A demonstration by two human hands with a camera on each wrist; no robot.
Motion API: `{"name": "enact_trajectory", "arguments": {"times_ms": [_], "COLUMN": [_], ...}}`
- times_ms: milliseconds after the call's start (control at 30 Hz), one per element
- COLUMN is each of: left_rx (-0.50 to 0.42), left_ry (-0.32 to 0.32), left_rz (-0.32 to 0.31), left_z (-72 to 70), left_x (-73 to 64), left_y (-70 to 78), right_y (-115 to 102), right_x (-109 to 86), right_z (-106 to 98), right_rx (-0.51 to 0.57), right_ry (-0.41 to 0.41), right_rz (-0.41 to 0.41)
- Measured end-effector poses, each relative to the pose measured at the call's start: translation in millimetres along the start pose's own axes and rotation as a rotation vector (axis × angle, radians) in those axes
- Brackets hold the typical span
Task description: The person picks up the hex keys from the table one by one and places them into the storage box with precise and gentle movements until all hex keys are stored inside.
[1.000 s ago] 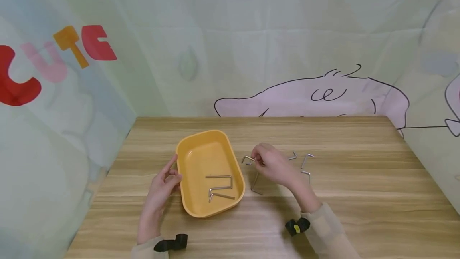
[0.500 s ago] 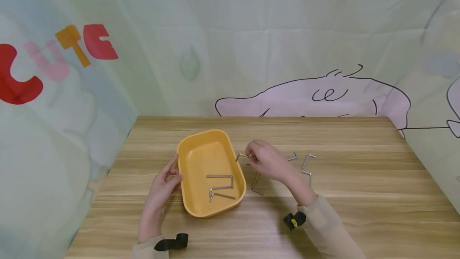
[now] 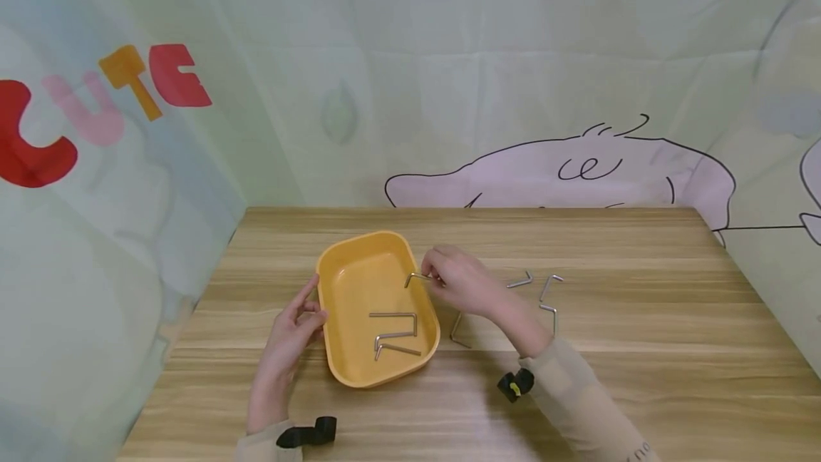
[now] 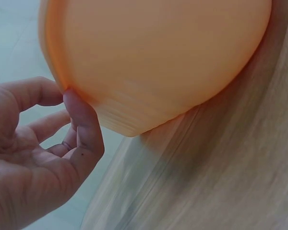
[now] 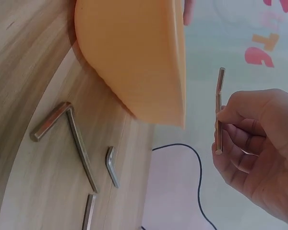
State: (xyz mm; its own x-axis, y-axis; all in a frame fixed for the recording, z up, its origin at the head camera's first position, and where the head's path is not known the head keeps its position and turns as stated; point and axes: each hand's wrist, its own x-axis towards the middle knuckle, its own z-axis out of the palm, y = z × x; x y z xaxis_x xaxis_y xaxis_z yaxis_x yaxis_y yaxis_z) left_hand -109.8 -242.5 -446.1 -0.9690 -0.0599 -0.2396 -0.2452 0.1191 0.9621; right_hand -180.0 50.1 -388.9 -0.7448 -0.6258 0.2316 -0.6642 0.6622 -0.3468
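Note:
My right hand [image 3: 463, 285] pinches a small hex key [image 5: 218, 101] between thumb and fingertips. In the head view the key's bent short end hangs over the right rim of a yellow plastic tray [image 3: 359, 284]. Three hex keys [image 3: 393, 315] lie together in the tray's near half. At the tray's left side my left hand [image 3: 288, 337] holds the rim, thumb and index finger meeting at the edge in the left wrist view. Its other fingers stay loosely bent below.
Right of the tray, several loose hex keys lie on the wooden table [image 3: 641, 376]: one long key [image 3: 454, 330] near the tray, a short one [image 3: 521, 281], and two more [image 3: 549, 311] farther right. A printed curtain [image 3: 449, 91] hangs behind the table.
My right hand has moved left with the hex key, from the table beside the tray to over its right rim. My left hand and the tray have stayed in place.

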Motion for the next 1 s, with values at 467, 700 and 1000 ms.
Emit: {"name": "enact_trajectory", "arguments": {"times_ms": [467, 700, 1000], "left_rx": [-0.004, 0.002, -0.011], "left_ry": [-0.01, -0.01, -0.007], "left_rz": [-0.007, 0.001, 0.002], "left_z": [1.7, 0.8, 1.6], "left_x": [0.2, 0.6, -0.7], "left_y": [0.4, 0.3, 1.0], "right_y": [-16, -23, -29], "right_x": [12.4, 23.3, 34.6], "right_z": [13, 23, 35], "right_rx": [0.044, 0.059, -0.005], "right_ry": [-0.034, -0.031, -0.05], "right_rz": [-0.088, -0.119, -0.19]}}
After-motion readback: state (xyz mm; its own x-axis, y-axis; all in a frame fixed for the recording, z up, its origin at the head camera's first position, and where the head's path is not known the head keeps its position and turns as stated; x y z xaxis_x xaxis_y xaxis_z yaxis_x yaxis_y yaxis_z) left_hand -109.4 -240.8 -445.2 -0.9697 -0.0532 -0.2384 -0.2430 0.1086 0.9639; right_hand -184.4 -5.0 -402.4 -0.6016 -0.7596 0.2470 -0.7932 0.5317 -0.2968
